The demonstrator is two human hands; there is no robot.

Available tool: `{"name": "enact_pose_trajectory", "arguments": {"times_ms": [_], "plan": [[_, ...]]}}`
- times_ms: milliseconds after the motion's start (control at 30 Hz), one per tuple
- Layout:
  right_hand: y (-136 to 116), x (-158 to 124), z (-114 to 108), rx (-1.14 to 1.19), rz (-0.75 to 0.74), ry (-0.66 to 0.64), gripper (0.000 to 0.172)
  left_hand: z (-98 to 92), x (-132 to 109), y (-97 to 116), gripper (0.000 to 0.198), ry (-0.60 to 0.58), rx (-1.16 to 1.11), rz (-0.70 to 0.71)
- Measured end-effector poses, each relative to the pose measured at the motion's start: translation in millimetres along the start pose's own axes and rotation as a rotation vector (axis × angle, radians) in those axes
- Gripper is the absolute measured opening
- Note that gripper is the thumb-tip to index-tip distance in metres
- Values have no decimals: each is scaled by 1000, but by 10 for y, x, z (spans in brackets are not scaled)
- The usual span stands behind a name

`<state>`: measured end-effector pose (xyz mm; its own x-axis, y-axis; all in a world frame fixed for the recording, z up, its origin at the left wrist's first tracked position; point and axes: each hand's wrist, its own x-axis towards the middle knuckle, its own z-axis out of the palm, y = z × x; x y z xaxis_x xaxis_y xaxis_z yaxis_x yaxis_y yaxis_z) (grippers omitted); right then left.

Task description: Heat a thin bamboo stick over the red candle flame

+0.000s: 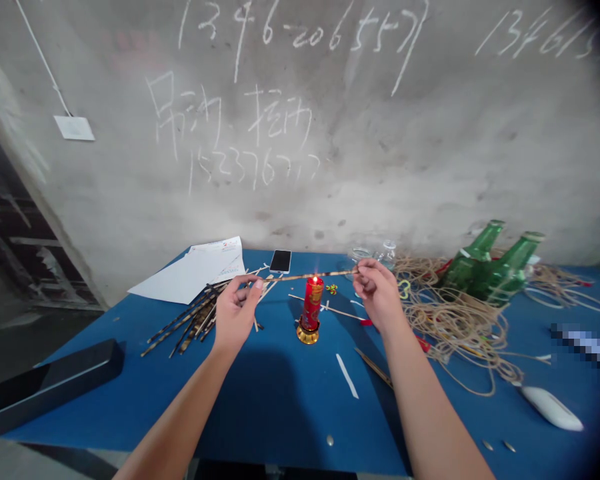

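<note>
My left hand (237,310) and my right hand (377,290) each pinch one end of a thin mottled bamboo strip (310,275). The strip runs level between them, just above the flame of a lit red candle (311,307) in a gold holder on the blue table (280,393). Both hands are closed on the strip's ends. A pile of similar dark-speckled strips (190,323) lies by my left hand.
Tangled twine (455,320) and two green bottles (490,267) lie at the right. White papers (195,270) and a phone (281,261) sit at the back, a black box (45,387) at the left edge, a white object (553,408) at the right front.
</note>
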<state>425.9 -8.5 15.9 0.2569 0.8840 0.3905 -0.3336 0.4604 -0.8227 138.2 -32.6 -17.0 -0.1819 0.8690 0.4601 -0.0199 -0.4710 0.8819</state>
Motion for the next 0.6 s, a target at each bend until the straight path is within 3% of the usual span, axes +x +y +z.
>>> {"name": "enact_pose_trajectory", "arguments": {"times_ms": [600], "plan": [[-5, 3, -3, 9, 40, 4, 23, 9, -13, 39, 33, 12, 28, 29]]}}
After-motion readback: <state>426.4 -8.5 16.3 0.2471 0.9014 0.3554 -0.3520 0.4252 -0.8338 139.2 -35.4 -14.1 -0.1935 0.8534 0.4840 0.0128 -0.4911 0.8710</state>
